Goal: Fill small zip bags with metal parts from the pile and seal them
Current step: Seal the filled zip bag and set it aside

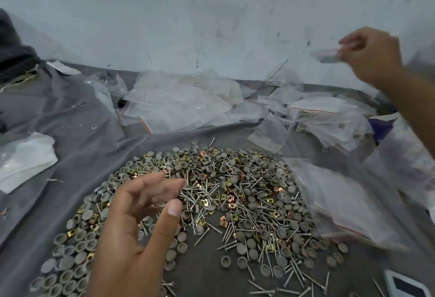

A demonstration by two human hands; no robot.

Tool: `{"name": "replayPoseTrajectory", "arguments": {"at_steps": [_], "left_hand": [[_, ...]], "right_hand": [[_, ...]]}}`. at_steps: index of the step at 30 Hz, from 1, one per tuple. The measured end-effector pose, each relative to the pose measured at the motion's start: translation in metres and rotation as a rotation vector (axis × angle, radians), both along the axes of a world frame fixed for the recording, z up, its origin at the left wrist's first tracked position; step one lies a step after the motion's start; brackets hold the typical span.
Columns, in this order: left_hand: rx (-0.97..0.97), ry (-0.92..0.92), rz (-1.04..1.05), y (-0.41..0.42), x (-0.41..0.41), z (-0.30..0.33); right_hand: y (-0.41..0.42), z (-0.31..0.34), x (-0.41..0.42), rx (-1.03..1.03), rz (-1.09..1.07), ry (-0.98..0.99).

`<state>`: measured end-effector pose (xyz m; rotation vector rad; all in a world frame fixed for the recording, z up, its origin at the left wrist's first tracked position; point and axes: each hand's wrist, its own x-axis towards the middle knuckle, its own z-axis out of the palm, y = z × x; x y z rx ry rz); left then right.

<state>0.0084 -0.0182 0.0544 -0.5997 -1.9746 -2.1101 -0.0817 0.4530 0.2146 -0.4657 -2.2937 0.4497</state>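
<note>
A wide pile of metal parts point(235, 193) lies on the grey cloth: screws, grey round caps and brass-coloured clips. My left hand point(136, 223) hovers over the pile's left side with its fingers spread and relaxed, holding nothing. My right hand point(372, 54) is raised at the upper right, near the wall, and pinches a small filled zip bag point(326, 56), blurred by motion. A stack of empty zip bags point(334, 202) lies on the right edge of the pile.
More clear zip bags point(183, 101) are heaped along the wall at the back, some with parts inside at the right point(329, 117). White plastic point(26, 160) lies at the left. A small white device point(404, 285) sits at the bottom right. The grey cloth point(70, 120) is wrinkled.
</note>
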Motion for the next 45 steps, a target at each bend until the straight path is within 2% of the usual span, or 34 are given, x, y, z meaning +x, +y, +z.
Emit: {"name": "replayPoseTrajectory", "arguments": {"at_steps": [5,8,10,11,14,15,18,20,24,26,28,30,33,35,39,43,45], "left_hand": [[0.015,0.012,0.025,-0.003,-0.001,0.003],[0.011,0.001,0.027,-0.006,0.000,0.003],[-0.008,-0.002,0.022,-0.006,0.000,0.004],[-0.011,-0.006,0.016,-0.005,0.001,0.004],[0.008,-0.020,0.007,-0.004,0.003,0.006],[0.001,-0.016,0.005,-0.003,0.004,0.006],[-0.022,-0.009,-0.001,-0.002,0.006,0.004],[-0.014,-0.011,-0.007,-0.002,0.006,0.003],[-0.023,-0.015,-0.021,-0.002,0.006,0.003],[-0.028,-0.018,-0.022,-0.002,0.005,0.003],[-0.029,-0.020,-0.023,-0.002,0.004,0.003],[-0.035,-0.021,-0.028,-0.002,0.004,0.003],[-0.079,-0.022,-0.040,0.000,0.005,0.003],[-0.114,-0.032,-0.053,0.003,0.007,0.002],[-0.159,-0.030,-0.077,0.004,0.010,0.004],[-0.173,-0.026,-0.068,0.002,0.009,0.005],[-0.182,-0.027,-0.070,0.003,0.010,0.007]], "right_hand": [[0.019,-0.090,0.020,-0.115,-0.131,-0.291],[0.007,-0.102,0.039,-0.068,-0.139,-0.187],[-0.010,-0.101,0.063,-0.047,-0.069,-0.141],[-0.016,-0.103,0.080,-0.056,-0.003,-0.229],[-0.038,-0.123,0.148,-0.143,0.154,-0.796],[-0.042,-0.132,0.170,-0.134,0.147,-0.919],[-0.044,-0.161,0.217,-0.080,0.086,-1.092],[-0.053,-0.172,0.228,-0.071,0.039,-1.082],[-0.059,-0.167,0.239,-0.098,0.042,-0.782],[-0.061,-0.156,0.238,-0.089,0.060,-0.737],[-0.062,-0.147,0.237,-0.152,0.049,-0.721],[-0.067,-0.136,0.233,-0.225,-0.006,-0.618],[-0.077,-0.129,0.221,-0.031,-0.049,-0.443],[-0.087,-0.130,0.212,0.011,-0.029,-0.450],[-0.100,-0.138,0.201,-0.276,0.025,-0.582],[-0.106,-0.117,0.205,-0.421,0.109,-0.530],[-0.122,-0.103,0.203,-0.459,0.145,-0.436]]}}
